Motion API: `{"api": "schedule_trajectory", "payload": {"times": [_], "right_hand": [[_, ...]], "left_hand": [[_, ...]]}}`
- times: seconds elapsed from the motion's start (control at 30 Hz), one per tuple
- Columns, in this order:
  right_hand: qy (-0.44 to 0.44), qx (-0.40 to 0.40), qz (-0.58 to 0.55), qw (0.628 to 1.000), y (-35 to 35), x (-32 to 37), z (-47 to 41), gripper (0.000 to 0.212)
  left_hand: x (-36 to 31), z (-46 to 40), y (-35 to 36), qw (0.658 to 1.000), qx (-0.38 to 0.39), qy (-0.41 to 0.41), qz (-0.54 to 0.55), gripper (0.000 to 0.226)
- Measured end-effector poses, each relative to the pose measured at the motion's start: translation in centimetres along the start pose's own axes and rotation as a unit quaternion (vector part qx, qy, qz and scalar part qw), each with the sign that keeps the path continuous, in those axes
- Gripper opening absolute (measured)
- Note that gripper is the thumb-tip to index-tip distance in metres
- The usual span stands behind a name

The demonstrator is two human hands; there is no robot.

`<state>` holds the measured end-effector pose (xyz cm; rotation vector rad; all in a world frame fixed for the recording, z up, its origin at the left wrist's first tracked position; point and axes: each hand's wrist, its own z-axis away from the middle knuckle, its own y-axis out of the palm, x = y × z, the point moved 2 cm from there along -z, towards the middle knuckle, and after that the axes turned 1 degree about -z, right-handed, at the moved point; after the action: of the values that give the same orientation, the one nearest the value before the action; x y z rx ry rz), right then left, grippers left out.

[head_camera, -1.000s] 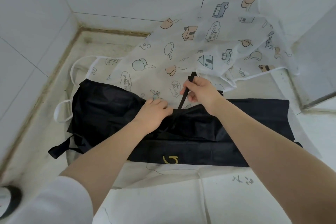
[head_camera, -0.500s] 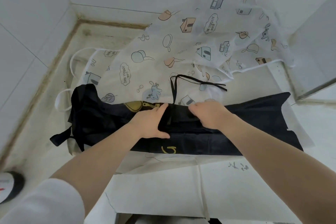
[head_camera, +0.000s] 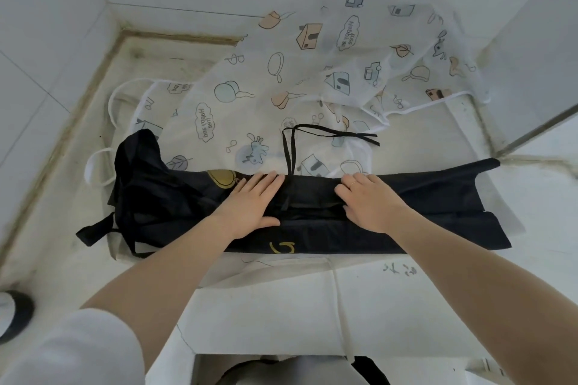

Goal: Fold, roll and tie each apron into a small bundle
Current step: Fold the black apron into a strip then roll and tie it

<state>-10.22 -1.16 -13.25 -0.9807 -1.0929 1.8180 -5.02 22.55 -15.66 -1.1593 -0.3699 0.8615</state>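
The black apron [head_camera: 406, 212] lies as a long folded band under both hands. Left hand [head_camera: 250, 200] and right hand [head_camera: 369, 200] press it with flat, straight fingers, likely to crease the fold; its strap [head_camera: 289, 147] runs out beyond the fingertips.

Both bare forearms reached forward, a white sleeve [head_camera: 72, 350] pushed up on the left. The left hand [head_camera: 250, 203] lay flat, fingers straight and together, thumb spread. The right hand [head_camera: 369, 203] lay palm-down beside it, fingers slightly bent.
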Motion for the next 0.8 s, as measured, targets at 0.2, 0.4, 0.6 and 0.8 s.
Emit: {"api": "schedule_trajectory", "payload": {"times": [0.2, 0.4, 0.6, 0.8], "right_hand": [[0.057, 0.037, -0.074, 0.995, 1.9, -2.4, 2.2, 0.057], [0.043, 0.043, -0.099, 0.993, 3.0, -2.8, 2.6, 0.065], [0.068, 0.005, -0.088, 0.994, 4.0, -6.3, 4.5, 0.068], [0.172, 0.017, -0.076, 0.982, 5.8, -13.0, 8.8, 0.054]], "left_hand": [[-1.9, 0.4, -1.6, 0.996, -0.047, -0.072, 0.033, 0.074], [-11.4, -2.6, -3.2, 0.984, -0.159, 0.080, -0.004, 0.083], [-16.3, -7.5, -0.3, 0.999, -0.013, 0.014, 0.048, 0.104], [-17.4, -8.2, 0.0, 0.999, 0.002, -0.049, 0.016, 0.077]]}}
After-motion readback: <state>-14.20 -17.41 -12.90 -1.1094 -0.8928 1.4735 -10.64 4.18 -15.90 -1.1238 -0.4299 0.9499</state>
